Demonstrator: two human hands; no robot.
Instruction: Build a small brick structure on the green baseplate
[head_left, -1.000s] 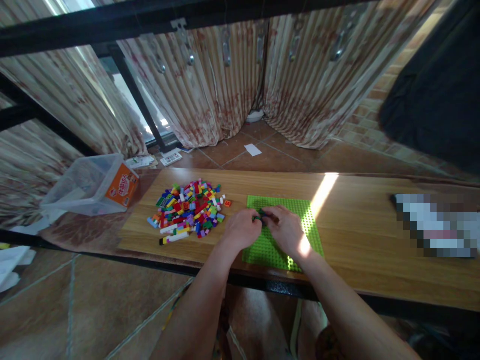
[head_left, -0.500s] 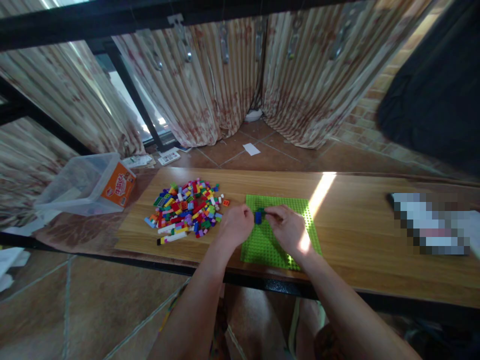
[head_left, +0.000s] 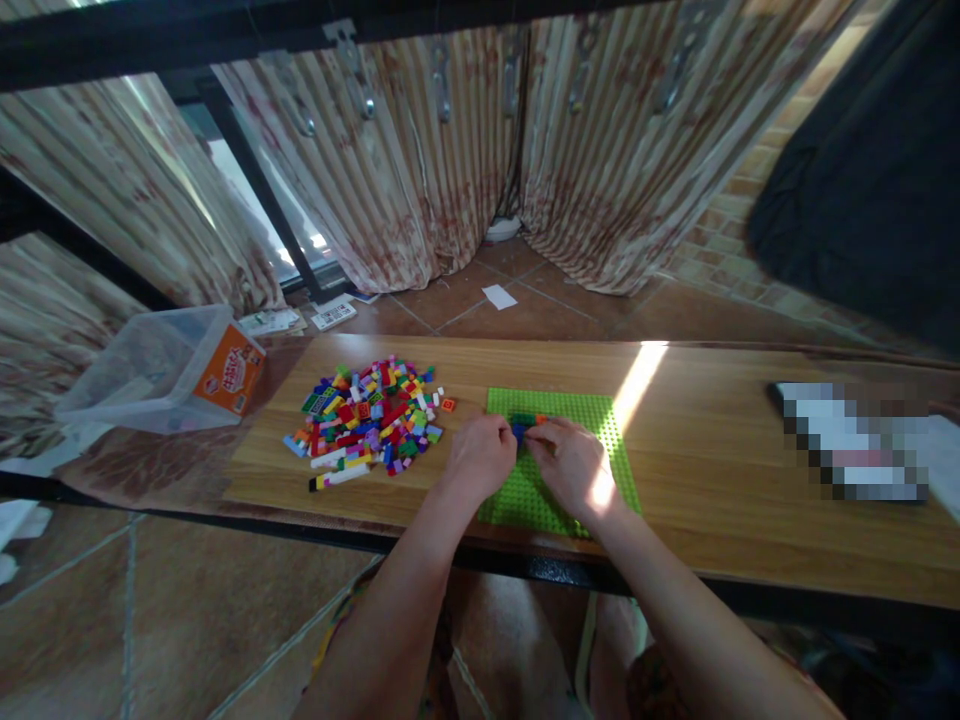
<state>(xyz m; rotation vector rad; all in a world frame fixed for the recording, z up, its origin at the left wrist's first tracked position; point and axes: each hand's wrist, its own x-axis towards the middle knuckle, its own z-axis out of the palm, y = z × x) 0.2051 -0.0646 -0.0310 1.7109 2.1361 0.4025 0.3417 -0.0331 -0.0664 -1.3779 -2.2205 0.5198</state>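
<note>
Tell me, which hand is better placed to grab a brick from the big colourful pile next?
Probably the left hand: it is closer to the brick pile, while the right hand is farther away, over the green baseplate.

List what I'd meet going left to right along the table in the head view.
Clear plastic bin → pile of colored bricks → left hand → right hand → pixelated object.

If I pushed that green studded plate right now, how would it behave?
The green plate probably would slide rather than tip, since it lies flat on the wooden tabletop. It looks thin, so it's likely light and perhaps slightly bendy. Its studs likely make it less slippery.
</note>
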